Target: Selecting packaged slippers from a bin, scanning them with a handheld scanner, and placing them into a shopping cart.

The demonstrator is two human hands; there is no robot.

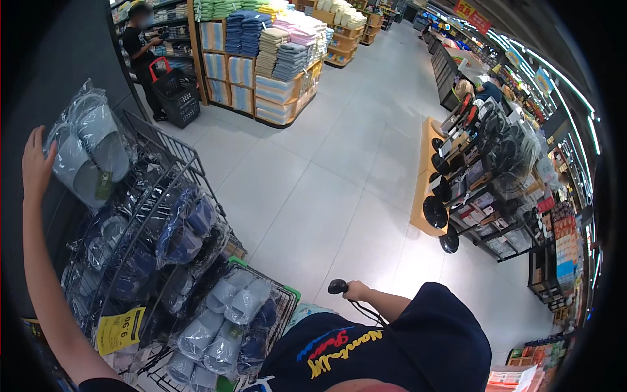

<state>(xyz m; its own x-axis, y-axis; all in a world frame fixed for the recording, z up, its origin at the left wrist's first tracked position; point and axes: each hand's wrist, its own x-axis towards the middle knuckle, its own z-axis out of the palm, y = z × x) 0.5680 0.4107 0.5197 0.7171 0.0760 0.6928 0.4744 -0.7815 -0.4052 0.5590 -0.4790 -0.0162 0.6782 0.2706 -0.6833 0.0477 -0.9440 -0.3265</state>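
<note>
My left hand [38, 169] is raised at the far left, thumb and fingers apart, against the edge of a plastic-wrapped pair of grey slippers [95, 147] with a green tag. That pair leans at the top of a wire rack [183, 152]. Below it hang wrapped navy slippers [183, 230] and more grey ones. A yellow price sign [120, 330] is fixed to the rack's front. My right hand [358, 291], in front of my dark shirt, is closed around a black handle [338, 286] with a black cord running from it.
A wire shopping cart [281, 299] with green corners and wrapped grey slippers [247, 301] stands beside me. Ahead, a person [142, 54] stands by a black basket [179, 95]. Stacked towels [250, 29] fill a wooden display. Frying pans [435, 211] line a stand at right, across the tiled aisle [313, 196].
</note>
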